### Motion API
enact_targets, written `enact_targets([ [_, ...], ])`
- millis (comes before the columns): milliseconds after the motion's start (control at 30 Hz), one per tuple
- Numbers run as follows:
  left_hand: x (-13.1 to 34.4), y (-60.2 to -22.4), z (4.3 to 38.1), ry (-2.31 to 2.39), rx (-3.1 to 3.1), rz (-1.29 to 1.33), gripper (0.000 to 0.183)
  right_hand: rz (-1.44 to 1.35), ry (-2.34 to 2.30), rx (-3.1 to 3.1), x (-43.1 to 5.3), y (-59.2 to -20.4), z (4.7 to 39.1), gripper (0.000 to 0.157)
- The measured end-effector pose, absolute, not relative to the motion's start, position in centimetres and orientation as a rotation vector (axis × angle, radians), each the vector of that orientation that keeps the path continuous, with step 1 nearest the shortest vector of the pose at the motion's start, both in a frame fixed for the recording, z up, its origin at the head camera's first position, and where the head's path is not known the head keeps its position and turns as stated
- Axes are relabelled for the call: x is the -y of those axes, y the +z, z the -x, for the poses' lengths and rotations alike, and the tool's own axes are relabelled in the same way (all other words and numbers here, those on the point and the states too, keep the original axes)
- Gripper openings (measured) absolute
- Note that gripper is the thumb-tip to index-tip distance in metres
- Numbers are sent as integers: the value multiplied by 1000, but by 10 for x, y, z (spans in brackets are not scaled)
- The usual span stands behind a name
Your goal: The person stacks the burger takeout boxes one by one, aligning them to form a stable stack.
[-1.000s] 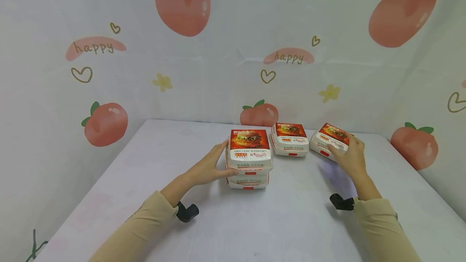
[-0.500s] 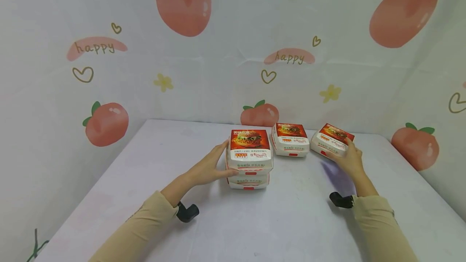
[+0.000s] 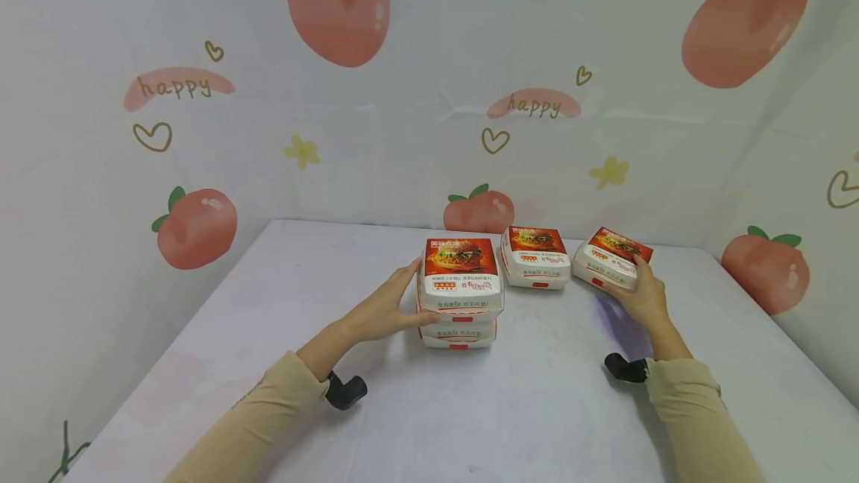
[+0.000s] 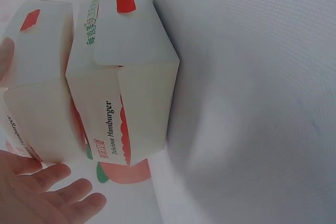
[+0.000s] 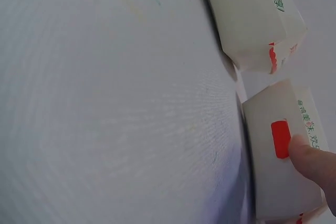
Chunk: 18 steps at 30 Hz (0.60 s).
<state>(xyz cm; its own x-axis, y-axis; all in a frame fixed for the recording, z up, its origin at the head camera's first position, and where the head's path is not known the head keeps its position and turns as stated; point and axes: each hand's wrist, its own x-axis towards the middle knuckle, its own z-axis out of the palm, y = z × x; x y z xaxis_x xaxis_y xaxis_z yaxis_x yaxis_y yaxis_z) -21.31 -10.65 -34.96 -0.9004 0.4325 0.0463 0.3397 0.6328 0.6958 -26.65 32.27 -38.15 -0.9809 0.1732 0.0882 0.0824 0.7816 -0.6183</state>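
Two hamburger boxes stand stacked at the middle of the table. At the left side of the upper box is my left hand, its thumb across the front face and its fingers along the side. The lower box sits under it, slightly offset. Over on the right, my right hand grips another hamburger box by its right front corner. That thumb lies beside the red tab; the other fingers are mostly hidden behind the box. The gripped box is turned at an angle on the table.
A further hamburger box sits between the stack and the right-hand box, near the back edge. Behind the white table hangs a fruit-printed cloth. Black wrist-camera pieces stick out below each sleeve.
My right hand has shifted slightly left and its thumb has slid down from the box's top to the front. The left hand, the stack and the other boxes stay put.
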Motion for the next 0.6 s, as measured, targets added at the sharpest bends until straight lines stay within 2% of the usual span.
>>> enact_targets([
  [600,106,-348,214,1121,-2725,-661,102,251,990,2778,-326,-378,263,82],
])
